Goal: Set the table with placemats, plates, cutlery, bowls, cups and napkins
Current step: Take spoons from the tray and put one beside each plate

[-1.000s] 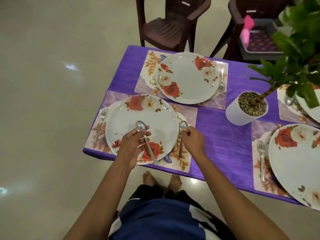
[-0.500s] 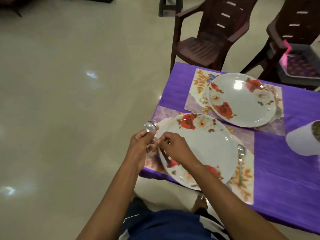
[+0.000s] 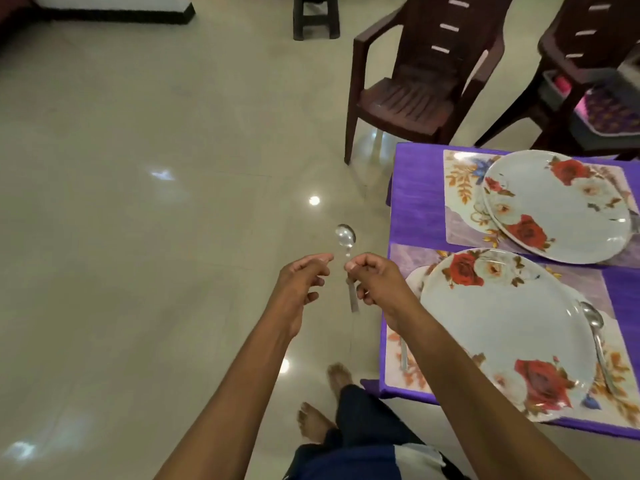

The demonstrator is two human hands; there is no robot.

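My right hand (image 3: 375, 284) pinches a steel spoon (image 3: 347, 258) by its handle, bowl up, over the floor just left of the table's corner. My left hand (image 3: 299, 285) hovers beside it, fingers apart and empty. On the purple tablecloth (image 3: 412, 209) lie two floral placemats. The near plate (image 3: 502, 327) sits on the near placemat (image 3: 398, 358) with another spoon (image 3: 597, 337) at its right and a fork handle (image 3: 403, 355) partly hidden under my right forearm. The far plate (image 3: 557, 206) rests on the far placemat (image 3: 460, 199).
Two dark brown plastic chairs (image 3: 415, 88) stand behind the table; the right chair (image 3: 588, 81) holds a tray with pink and purple items. A small dark stool (image 3: 315, 15) stands on the tiled floor at the back. My bare feet (image 3: 322, 403) are below.
My view swung left, away from the table. The spoon passed from my left hand to my right hand, and my left hand opened. Both hands moved off the plate to beyond the table edge.
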